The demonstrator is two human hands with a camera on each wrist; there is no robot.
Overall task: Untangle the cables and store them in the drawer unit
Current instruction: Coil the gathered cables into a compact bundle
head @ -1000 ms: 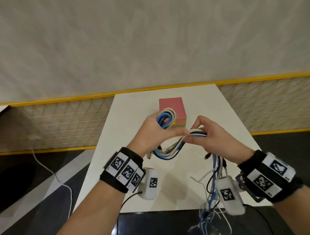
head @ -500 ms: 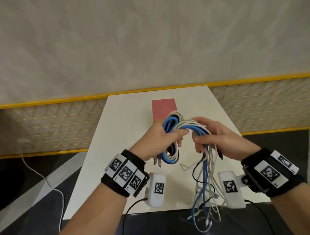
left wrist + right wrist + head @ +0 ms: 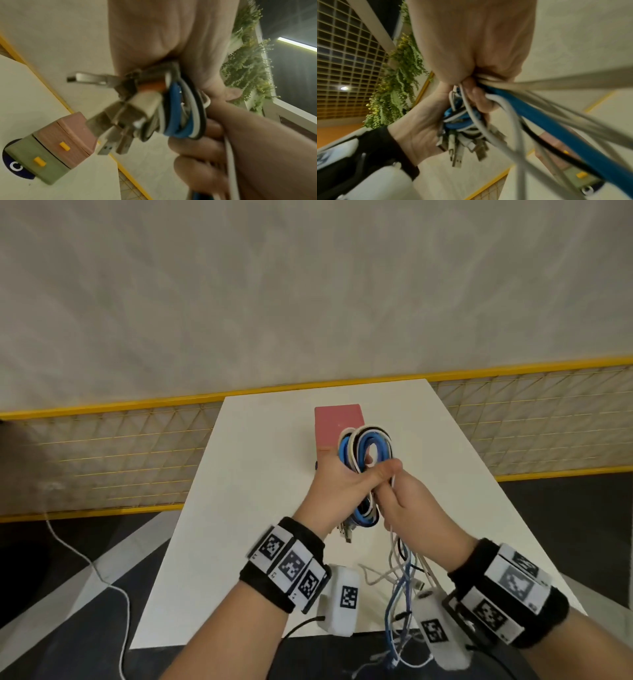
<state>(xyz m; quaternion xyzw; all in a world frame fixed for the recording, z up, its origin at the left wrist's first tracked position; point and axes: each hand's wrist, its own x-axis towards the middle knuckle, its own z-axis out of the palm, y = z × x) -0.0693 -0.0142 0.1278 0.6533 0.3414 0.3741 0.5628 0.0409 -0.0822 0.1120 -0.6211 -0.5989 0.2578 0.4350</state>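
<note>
Left hand (image 3: 337, 486) grips the upright coil of blue, white and black cables (image 3: 364, 451); right hand (image 3: 407, 505), just beside, pinches the loose strands hanging below toward the person.

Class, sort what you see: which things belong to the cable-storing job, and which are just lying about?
Job:
left hand
right hand
coiled cables
loose cable ends
drawer unit

Lying about:
white table
floor cable
yellow mesh fence
</note>
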